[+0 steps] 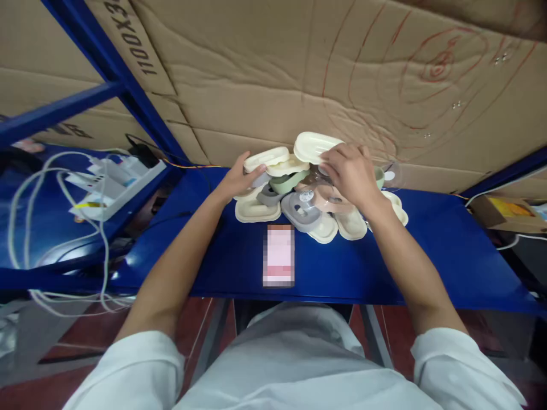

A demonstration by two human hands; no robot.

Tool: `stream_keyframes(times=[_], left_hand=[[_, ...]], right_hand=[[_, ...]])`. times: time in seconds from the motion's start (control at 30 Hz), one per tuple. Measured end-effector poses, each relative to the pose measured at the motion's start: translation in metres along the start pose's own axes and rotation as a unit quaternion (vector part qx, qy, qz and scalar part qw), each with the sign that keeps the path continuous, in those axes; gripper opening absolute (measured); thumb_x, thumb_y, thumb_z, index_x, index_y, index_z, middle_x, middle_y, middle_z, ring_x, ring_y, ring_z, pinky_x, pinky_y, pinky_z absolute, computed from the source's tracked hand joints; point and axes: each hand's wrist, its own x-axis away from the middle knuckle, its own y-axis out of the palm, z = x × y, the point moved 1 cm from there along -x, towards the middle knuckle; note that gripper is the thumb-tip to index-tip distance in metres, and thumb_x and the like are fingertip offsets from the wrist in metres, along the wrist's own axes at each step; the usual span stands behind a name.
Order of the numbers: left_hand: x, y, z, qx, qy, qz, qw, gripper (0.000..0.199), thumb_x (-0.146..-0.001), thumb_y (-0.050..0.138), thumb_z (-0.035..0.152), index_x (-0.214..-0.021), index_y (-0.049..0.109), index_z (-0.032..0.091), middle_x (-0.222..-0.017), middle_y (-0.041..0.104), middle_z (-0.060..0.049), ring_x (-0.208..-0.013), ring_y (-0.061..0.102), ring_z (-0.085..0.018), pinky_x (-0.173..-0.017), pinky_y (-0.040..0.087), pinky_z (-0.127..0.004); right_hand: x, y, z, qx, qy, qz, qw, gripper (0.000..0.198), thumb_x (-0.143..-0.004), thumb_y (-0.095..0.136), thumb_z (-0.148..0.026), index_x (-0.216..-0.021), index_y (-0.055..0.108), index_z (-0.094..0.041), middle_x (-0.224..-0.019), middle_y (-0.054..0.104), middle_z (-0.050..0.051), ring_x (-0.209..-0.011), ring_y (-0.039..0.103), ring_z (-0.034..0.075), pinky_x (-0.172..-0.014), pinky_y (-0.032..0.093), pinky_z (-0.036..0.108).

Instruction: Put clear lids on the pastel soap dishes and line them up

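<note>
At the back of the blue table lies a heap of shallow oval plastic trays in cream, grey and green. My left hand (240, 177) grips a cream tray (267, 158) at its left end, thumb in front and fingers behind. Under it rests another cream tray (288, 165). My right hand (351, 172) pinches the right end of a raised, tilted cream tray (315, 147). Below sit a green piece (287, 183), a grey tray (299, 212) and a clear plastic piece with a white label (306, 197). Several cream trays (258, 210) lie along the front of the heap.
A phone with a blurred screen (278, 255) lies in front of the heap on the blue table (342, 273). White cables (102, 245) and a white box of papers (115, 182) are at left. Cardboard (256, 74) walls the back; a small carton (508, 212) stands at right.
</note>
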Motion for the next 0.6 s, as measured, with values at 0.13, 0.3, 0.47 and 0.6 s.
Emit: stream_keyframes(times=[0.13, 0.3, 0.47, 0.6], left_hand=[[-0.004, -0.003, 0.000, 0.025, 0.017, 0.001, 1.000, 0.098, -0.091, 0.075, 0.068, -0.168, 0.040, 0.018, -0.174, 0.042, -0.021, -0.156, 0.050, -0.035, -0.127, 0.042, -0.045], [-0.007, -0.012, -0.005, -0.014, 0.077, 0.040, 0.996, 0.064, -0.088, 0.076, 0.063, -0.137, 0.072, 0.022, -0.142, 0.073, -0.011, -0.127, 0.068, -0.030, -0.113, 0.053, -0.042], [0.006, -0.044, -0.011, -0.091, 0.072, 0.148, 0.982, 0.054, -0.093, 0.068, 0.064, -0.123, 0.079, 0.021, -0.123, 0.079, -0.011, -0.113, 0.072, -0.030, -0.105, 0.055, -0.044], [0.037, -0.069, -0.021, -0.220, 0.062, 0.206, 0.951, 0.057, -0.093, 0.067, 0.070, -0.122, 0.078, 0.021, -0.131, 0.075, -0.016, -0.127, 0.068, -0.038, -0.110, 0.051, -0.051]], right_hand=[[-0.023, 0.022, 0.013, 0.021, 0.014, -0.041, 0.999, 0.034, -0.109, 0.051, -0.027, -0.133, 0.074, -0.018, -0.136, 0.072, 0.017, -0.128, 0.061, 0.037, -0.109, 0.038, 0.056], [-0.010, 0.031, 0.012, 0.018, -0.012, -0.022, 1.000, 0.043, -0.109, 0.052, -0.036, -0.146, 0.066, -0.021, -0.155, 0.061, 0.018, -0.138, 0.054, 0.040, -0.114, 0.033, 0.060], [-0.003, 0.037, 0.021, 0.003, -0.021, -0.032, 0.999, 0.034, -0.109, 0.049, -0.031, -0.128, 0.075, -0.020, -0.147, 0.067, 0.016, -0.137, 0.055, 0.039, -0.114, 0.033, 0.061], [-0.006, 0.039, 0.015, -0.016, -0.022, -0.020, 0.999, 0.034, -0.111, 0.046, -0.028, -0.125, 0.075, -0.018, -0.132, 0.074, 0.015, -0.128, 0.060, 0.035, -0.116, 0.033, 0.059]])
